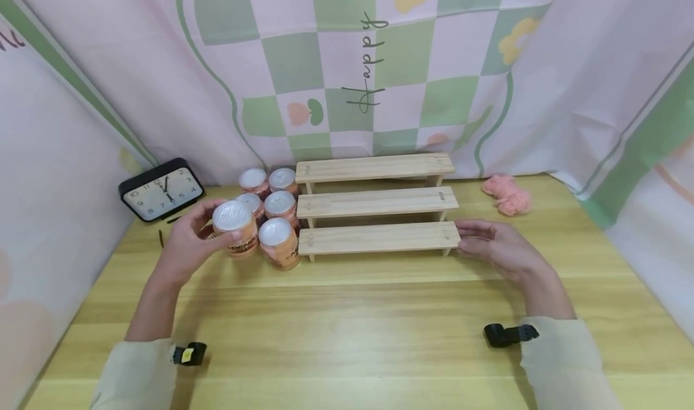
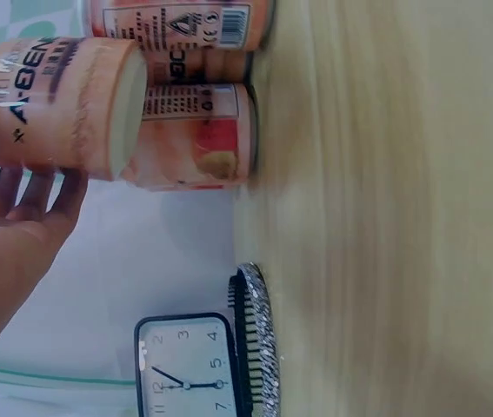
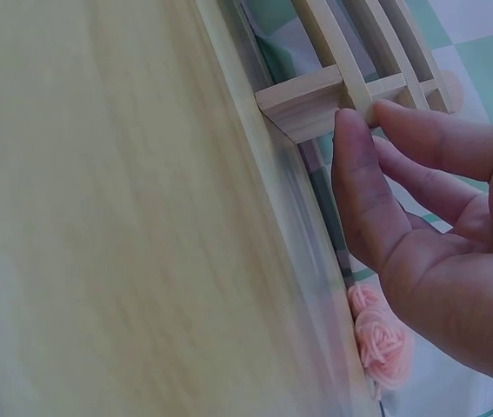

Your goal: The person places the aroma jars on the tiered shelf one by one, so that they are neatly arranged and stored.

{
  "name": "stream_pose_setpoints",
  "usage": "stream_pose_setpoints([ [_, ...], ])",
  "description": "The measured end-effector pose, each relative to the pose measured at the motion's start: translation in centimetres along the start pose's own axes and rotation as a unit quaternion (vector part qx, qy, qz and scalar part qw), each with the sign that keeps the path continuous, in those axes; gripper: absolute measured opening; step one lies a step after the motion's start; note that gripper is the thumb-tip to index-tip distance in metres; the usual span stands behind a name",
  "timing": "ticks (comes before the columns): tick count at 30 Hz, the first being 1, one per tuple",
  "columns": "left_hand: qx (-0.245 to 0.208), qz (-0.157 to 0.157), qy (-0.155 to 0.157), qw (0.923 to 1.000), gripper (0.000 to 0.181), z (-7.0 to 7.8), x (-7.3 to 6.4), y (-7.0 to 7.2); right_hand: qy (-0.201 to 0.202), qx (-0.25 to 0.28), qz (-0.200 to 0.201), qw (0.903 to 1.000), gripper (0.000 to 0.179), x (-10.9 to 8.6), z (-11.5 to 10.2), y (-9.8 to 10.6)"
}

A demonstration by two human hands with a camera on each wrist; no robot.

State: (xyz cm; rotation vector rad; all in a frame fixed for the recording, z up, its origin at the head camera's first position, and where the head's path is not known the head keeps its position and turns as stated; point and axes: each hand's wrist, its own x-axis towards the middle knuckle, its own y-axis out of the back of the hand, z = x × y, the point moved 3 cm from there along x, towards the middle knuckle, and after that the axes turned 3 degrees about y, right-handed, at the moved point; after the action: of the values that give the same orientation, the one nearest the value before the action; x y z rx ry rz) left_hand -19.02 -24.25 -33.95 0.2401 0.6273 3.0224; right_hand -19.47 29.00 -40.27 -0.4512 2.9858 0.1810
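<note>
My left hand (image 1: 190, 235) grips an orange-labelled can (image 1: 242, 248) with a pale top, thumb on the near side. In the left wrist view this can (image 2: 59, 109) is raised off the table and tilted, its pale base showing. Several similar cans (image 1: 282, 252) stand just right of it, beside a three-step wooden rack (image 1: 374, 238). At the rack's right end, my right hand (image 1: 501, 247) pinches the tip of the lowest step. The right wrist view shows thumb and forefinger meeting at that board's end (image 3: 356, 95).
A black-framed clock (image 1: 162, 190) stands at the back left, with a hairbrush (image 2: 263, 347) beside it in the left wrist view. Pink yarn (image 1: 506, 194) lies at the back right. A patterned curtain (image 1: 347, 55) hangs behind the wooden table (image 1: 336, 338).
</note>
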Motion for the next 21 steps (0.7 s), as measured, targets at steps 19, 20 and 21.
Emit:
stream_pose_setpoints([
  [19, -0.041, 0.033, -0.035, 0.9980, 0.058, 4.2, 1.3, -1.6, -0.007, -0.008, -0.002, 0.9999, 0.065, 0.0, 0.0, 0.1],
  [20, -0.044, 0.030, -0.038, 0.9979, 0.058, 4.3, 1.4, -1.8, -0.007, -0.007, -0.001, 1.0000, 0.065, 0.0, 0.0, 0.1],
  [21, -0.046, 0.027, -0.040, 0.9978, 0.059, 4.5, 1.5, -2.0, -0.004, -0.008, -0.002, 1.0000, 0.065, 0.0, -0.1, 0.1],
])
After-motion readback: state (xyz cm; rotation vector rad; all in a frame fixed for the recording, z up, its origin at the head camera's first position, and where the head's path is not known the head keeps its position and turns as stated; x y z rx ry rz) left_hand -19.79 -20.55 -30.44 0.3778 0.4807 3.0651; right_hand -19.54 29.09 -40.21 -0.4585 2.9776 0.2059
